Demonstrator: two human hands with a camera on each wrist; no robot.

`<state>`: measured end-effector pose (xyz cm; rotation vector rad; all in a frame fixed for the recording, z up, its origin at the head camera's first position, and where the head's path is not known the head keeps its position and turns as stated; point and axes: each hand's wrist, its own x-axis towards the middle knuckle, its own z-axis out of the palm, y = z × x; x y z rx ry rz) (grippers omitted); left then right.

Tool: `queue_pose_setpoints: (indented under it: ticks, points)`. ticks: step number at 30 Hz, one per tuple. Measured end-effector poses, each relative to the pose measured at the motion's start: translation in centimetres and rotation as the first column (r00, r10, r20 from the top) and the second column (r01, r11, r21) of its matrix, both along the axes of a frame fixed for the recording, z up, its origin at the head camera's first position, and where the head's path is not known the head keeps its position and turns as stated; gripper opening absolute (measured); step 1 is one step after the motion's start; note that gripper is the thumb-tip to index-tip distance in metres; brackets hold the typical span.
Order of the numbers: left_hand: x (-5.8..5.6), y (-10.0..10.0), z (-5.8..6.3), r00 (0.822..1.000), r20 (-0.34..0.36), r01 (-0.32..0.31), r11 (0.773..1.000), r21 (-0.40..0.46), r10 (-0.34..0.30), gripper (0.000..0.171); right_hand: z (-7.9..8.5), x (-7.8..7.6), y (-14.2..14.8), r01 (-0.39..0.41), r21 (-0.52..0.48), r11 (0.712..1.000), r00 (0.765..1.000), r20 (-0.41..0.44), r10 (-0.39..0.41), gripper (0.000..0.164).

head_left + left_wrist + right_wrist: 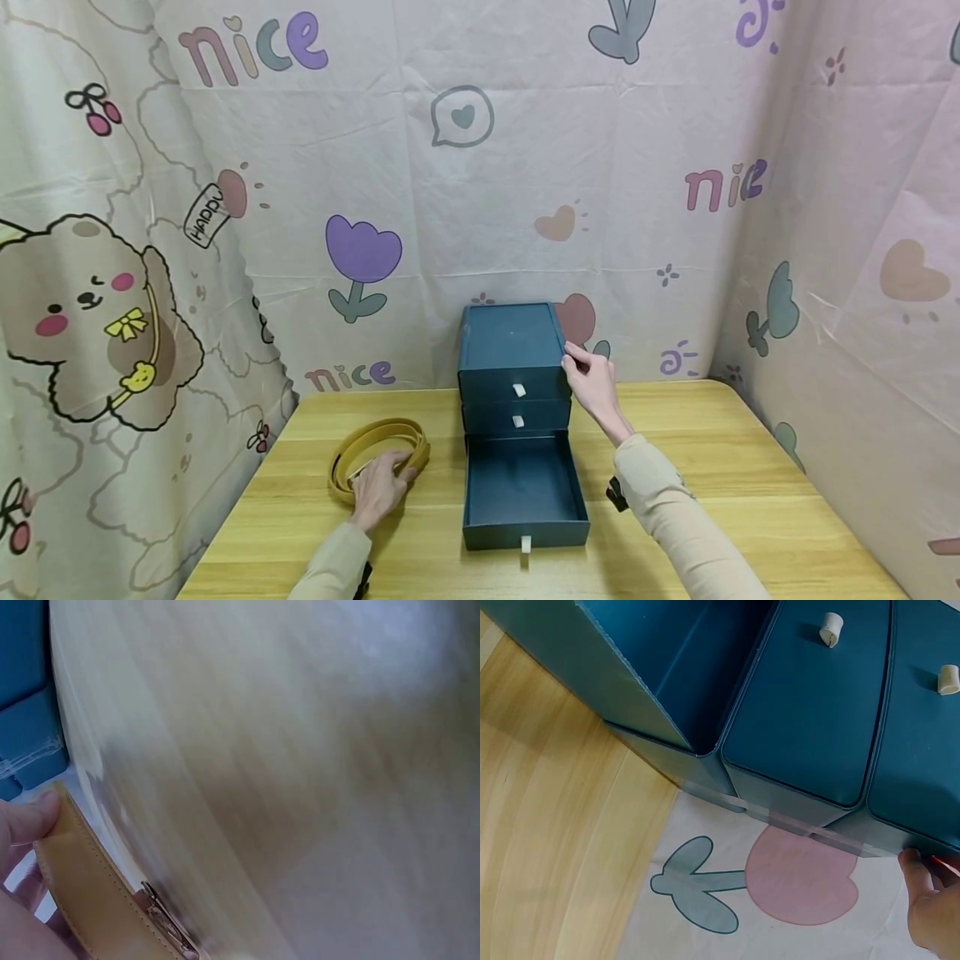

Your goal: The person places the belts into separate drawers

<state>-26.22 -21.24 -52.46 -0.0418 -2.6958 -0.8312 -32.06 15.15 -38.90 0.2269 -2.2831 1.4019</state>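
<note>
A coiled tan belt [416, 461] lies on the table at the left, its stitched strap [90, 877] and metal buckle [169, 919] showing in the left wrist view. My left hand [381, 490] grips the strap between thumb and fingers. To its right stands a dark blue drawer box [510, 342] with small white pull tabs. Its bottom drawer [525, 479] is pulled out and bare inside, while the two upper drawers are closed. My right hand [594, 385] rests against the upper right side of the box, fingertips at the edge near the top drawer [922, 765].
The wooden table [675, 517] reaches back to a printed cloth [480, 192] hanging behind the box. More cloth hangs along both sides. Clear tape [780, 819] runs along the side of the box.
</note>
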Motion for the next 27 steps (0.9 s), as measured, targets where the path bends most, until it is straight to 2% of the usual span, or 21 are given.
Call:
queue_pose_setpoints:
  ticks: [14,27]
  points:
    - [0.7,-0.4,0.9,0.999,-0.037,-0.009,1.0,-0.016,0.008,0.034,0.0,0.0,0.0,0.001,0.0,1.0,1.0,-0.004,-0.001,0.037]
    - [1.2,-0.1,2.3,0.999,-0.032,0.039,0.999,-0.005,-0.039,0.036,-0.1,-0.2,0.0,0.001,-0.008,1.0,1.0,-0.009,-0.001,0.037]
